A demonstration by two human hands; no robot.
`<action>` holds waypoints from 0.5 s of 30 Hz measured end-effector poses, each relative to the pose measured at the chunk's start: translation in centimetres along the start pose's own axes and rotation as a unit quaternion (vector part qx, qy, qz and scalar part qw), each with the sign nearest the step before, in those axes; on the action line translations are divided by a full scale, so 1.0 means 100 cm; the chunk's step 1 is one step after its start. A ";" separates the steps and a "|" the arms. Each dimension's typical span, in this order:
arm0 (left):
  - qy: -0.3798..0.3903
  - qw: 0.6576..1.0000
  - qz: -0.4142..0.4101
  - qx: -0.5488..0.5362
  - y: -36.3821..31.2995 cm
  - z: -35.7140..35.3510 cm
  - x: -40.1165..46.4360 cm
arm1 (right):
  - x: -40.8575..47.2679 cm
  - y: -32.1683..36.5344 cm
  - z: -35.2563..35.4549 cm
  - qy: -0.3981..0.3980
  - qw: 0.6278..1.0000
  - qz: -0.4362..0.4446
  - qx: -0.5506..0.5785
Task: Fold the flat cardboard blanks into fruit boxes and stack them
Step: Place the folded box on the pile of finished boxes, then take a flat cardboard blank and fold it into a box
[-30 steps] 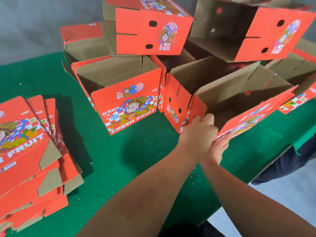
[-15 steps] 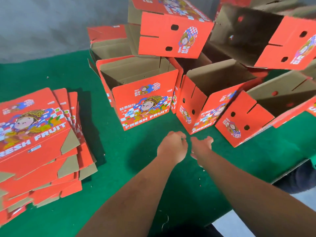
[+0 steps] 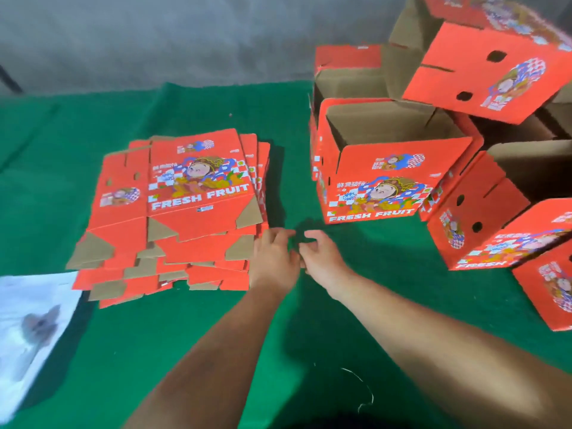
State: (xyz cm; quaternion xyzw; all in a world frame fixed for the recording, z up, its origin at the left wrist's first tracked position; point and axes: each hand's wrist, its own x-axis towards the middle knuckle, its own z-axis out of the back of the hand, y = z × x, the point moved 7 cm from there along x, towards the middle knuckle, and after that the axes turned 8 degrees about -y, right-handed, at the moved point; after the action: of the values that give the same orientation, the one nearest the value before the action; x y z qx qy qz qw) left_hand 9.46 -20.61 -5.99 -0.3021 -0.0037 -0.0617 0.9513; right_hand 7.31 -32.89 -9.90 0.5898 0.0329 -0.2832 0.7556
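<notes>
Beside the left hand lies the blank stack.

Left hand and right hand hover empty beside the stack of flat blanks

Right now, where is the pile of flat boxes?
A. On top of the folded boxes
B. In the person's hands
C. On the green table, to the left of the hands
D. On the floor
C: the pile of flat boxes lies on the green table, left of the left hand and the right hand, which hold nothing.
</notes>
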 end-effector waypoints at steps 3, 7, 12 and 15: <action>-0.053 0.996 0.070 0.022 0.045 0.038 0.022 | 0.000 0.021 -0.041 0.050 0.998 0.003 -0.025; -0.006 0.981 0.188 0.038 0.105 0.051 0.034 | 0.010 0.040 -0.074 0.091 0.994 0.002 -0.055; 0.025 0.982 0.127 0.140 0.124 0.037 0.031 | 0.044 0.054 -0.090 0.069 0.995 -0.048 -0.050; 0.012 0.984 0.088 0.153 0.122 0.028 0.027 | 0.061 0.052 -0.095 0.048 0.994 -0.088 -0.046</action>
State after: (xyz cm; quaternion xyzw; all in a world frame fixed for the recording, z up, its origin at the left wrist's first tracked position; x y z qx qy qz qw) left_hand 13.72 -9.42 -10.62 -0.1516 0.0252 0.0195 0.9879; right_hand 17.59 -25.84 -10.55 0.5622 0.1332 -0.3182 0.7516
